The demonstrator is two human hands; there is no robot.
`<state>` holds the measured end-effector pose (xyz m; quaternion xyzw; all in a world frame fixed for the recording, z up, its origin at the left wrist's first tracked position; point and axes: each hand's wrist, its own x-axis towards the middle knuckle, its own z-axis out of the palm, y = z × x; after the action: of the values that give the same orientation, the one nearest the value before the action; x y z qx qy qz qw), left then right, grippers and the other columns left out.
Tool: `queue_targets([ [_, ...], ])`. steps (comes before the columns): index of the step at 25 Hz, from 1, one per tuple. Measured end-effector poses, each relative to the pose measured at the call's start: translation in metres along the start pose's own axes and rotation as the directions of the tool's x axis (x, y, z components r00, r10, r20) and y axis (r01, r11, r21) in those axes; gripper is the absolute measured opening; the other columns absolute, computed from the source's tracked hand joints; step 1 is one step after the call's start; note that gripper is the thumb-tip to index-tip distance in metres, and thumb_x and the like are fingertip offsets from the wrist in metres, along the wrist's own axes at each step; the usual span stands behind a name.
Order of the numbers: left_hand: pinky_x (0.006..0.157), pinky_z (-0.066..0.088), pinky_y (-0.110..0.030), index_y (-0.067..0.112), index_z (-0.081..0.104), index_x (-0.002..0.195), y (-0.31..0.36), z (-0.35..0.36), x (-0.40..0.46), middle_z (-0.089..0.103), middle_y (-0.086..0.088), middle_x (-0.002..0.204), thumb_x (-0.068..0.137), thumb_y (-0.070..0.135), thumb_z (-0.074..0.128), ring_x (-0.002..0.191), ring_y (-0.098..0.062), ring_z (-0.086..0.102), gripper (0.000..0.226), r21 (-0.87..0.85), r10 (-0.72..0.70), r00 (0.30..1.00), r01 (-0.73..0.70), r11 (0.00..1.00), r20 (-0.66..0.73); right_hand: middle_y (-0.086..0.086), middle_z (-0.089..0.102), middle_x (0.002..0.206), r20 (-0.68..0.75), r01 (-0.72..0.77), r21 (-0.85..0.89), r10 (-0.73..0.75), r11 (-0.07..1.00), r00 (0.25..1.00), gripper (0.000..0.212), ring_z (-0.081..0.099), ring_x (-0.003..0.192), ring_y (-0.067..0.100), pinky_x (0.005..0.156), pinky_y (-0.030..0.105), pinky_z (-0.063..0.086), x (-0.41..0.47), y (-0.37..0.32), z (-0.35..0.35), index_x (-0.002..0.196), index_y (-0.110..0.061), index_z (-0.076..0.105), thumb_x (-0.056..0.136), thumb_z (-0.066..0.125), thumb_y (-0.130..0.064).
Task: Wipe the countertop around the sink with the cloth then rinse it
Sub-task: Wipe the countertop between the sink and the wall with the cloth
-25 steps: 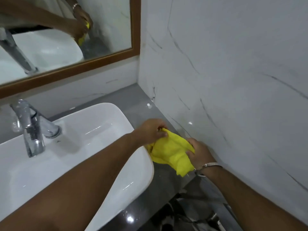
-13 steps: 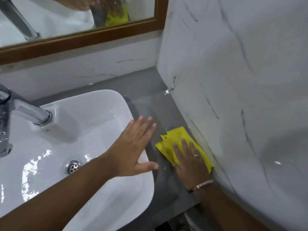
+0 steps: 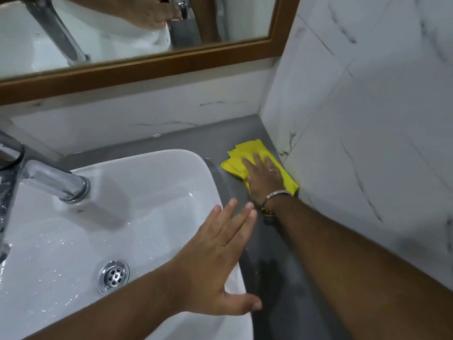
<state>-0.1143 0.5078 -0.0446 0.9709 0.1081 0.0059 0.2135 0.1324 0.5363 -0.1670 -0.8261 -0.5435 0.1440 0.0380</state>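
A folded yellow cloth [image 3: 241, 153] lies flat on the grey countertop [image 3: 277, 278] to the right of the white sink [image 3: 152, 173], close to the marble side wall. My right hand [image 3: 263, 179] presses down on the cloth with its fingers spread, a ring and a bracelet showing. My left hand [image 3: 215, 263] hovers over the sink's right rim, fingers apart and holding nothing. A wet streak marks the countertop nearer me.
A chrome tap [image 3: 49, 180] reaches over the sink from the left; a round drain [image 3: 113, 276] sits in the basin. A wood-framed mirror [image 3: 147, 67] hangs above the back wall. The marble wall [image 3: 367, 143] bounds the narrow counter strip on the right.
Both hands held the bunched cloth a second ago; the left let go. My right hand has since slid the flattened cloth along the counter away from me, toward the back corner.
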Motion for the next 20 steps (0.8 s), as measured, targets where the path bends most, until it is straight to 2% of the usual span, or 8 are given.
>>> queue_targets([
  [3,0.12,0.003,-0.053,0.011,-0.005,0.155,0.003,-0.001,-0.001,-0.011,-0.003,0.165,0.078,0.077,0.051,0.15,-0.026,-0.015,0.116,-0.019,-0.014,1.0,0.014,1.0,-0.01,0.012,0.027,0.153,0.09,0.268,0.103,-0.277,0.958,0.957,0.054,0.02,0.142,0.029,0.117,0.046,0.017,-0.061,-0.024,-0.001,0.144,-0.017,0.029,0.096,0.032,-0.043],
  [6,0.121,0.007,-0.053,0.008,-0.001,0.155,0.002,0.001,-0.001,-0.008,-0.006,0.165,0.077,0.076,0.054,0.15,-0.027,-0.013,0.117,-0.038,-0.007,1.0,0.006,0.999,-0.022,0.005,0.027,0.154,-0.085,0.349,0.004,-0.348,0.937,0.934,0.052,0.021,0.141,0.022,0.113,0.048,0.024,-0.154,-0.005,0.024,0.146,-0.03,0.01,0.098,0.023,-0.043],
  [9,0.122,0.005,-0.05,0.007,0.0,0.155,0.002,0.0,-0.002,-0.006,-0.008,0.165,0.076,0.078,0.054,0.15,-0.027,-0.014,0.119,-0.032,-0.014,1.0,0.014,0.999,-0.019,0.006,0.017,0.157,-0.107,0.064,-0.059,-0.07,0.996,0.992,0.052,0.016,0.143,0.03,0.11,0.054,0.024,-0.129,0.022,0.032,0.146,-0.038,0.008,0.096,0.022,-0.044],
  [11,0.122,0.002,-0.048,0.006,0.002,0.155,0.003,0.001,-0.001,-0.003,-0.009,0.165,0.075,0.079,0.053,0.15,-0.027,-0.014,0.119,-0.004,-0.014,1.0,0.013,1.0,-0.022,0.01,0.016,0.157,-0.043,-0.095,-0.016,0.094,0.995,0.995,0.056,0.014,0.142,0.038,0.11,0.057,0.023,-0.096,-0.001,0.021,0.145,-0.036,0.012,0.093,0.03,-0.046],
  [13,0.122,0.003,-0.049,0.006,0.003,0.155,0.003,0.002,-0.001,-0.002,-0.01,0.165,0.076,0.079,0.051,0.15,-0.027,-0.014,0.119,0.014,-0.017,0.999,0.017,1.0,-0.031,0.012,0.016,0.156,0.023,0.001,0.006,-0.001,1.0,1.0,0.06,0.011,0.142,0.039,0.112,0.058,0.02,-0.107,-0.032,0.027,0.145,-0.036,0.009,0.09,0.033,-0.044],
  [16,0.121,0.007,-0.051,0.007,0.002,0.155,0.005,0.001,-0.002,-0.003,-0.009,0.164,0.077,0.08,0.047,0.15,-0.027,-0.013,0.115,0.019,-0.018,1.0,0.019,1.0,-0.012,0.006,0.023,0.153,0.109,0.255,0.072,-0.261,0.964,0.959,0.063,0.023,0.14,0.028,0.116,0.046,0.017,-0.218,-0.039,0.029,0.139,-0.043,0.007,0.082,0.033,-0.039],
  [18,0.121,0.008,-0.051,0.006,0.002,0.154,0.006,-0.001,-0.003,-0.001,-0.01,0.164,0.077,0.081,0.046,0.15,-0.028,-0.012,0.116,0.025,-0.018,1.0,0.018,1.0,-0.012,0.005,0.029,0.15,-0.047,0.328,-0.092,-0.333,0.94,0.942,0.059,0.029,0.136,0.03,0.111,0.044,0.019,-0.254,0.001,0.029,0.141,-0.035,0.019,0.084,0.033,-0.04],
  [20,0.122,0.006,-0.05,0.006,0.001,0.154,0.006,0.001,-0.003,-0.001,-0.01,0.164,0.077,0.081,0.047,0.15,-0.028,-0.013,0.117,0.025,-0.028,1.0,0.029,0.999,-0.012,0.013,0.032,0.151,-0.028,0.122,-0.146,-0.128,0.982,0.991,0.058,0.028,0.137,0.036,0.109,0.051,0.028,-0.229,0.033,0.028,0.146,-0.031,0.015,0.09,0.028,-0.042],
])
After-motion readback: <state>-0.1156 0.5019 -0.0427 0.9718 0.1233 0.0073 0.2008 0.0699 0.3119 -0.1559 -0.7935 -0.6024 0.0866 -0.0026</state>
